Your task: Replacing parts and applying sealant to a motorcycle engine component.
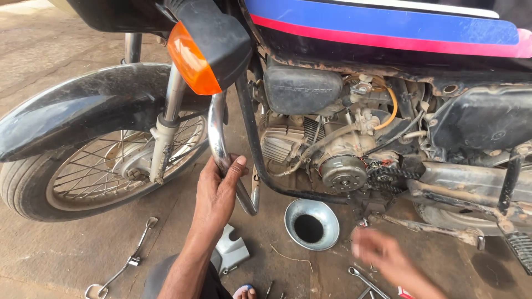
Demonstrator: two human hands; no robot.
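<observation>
1. Centrally, the left hand (217,191) is wrapped around the chrome crash-guard tube (217,138) of a motorcycle, thumb up along the bar and fingers closed behind it; the tube curves down from beside the orange turn signal (191,58) to a lower end near the frame.
2. Lower right, the right hand (379,250) appears blurred above the ground; its fingers seem loosely spread, but whether it holds anything cannot be told. It is near a spanner (366,281) lying on the ground just below it.
3. Between the two hands, a metal funnel (311,223) sits on the ground with its wide mouth upward and dark centre showing, directly under the engine.
4. Above the funnel, the engine (332,147) is exposed: a round rotor housing (343,173) sits beside a drive chain on its sprocket (390,174), both uncovered, with an orange hose looping above.
5. At left, the front wheel (88,171) with wire spokes stands under a black mudguard (83,105); the fork leg (166,127) runs down beside the guard tube.
6. On the ground at lower left lies a long bent metal lever (124,260); a grey engine cover piece (230,252) rests just beside the left forearm.
7. At the top, the fuel tank (388,25) shows blue and pink stripes.
</observation>
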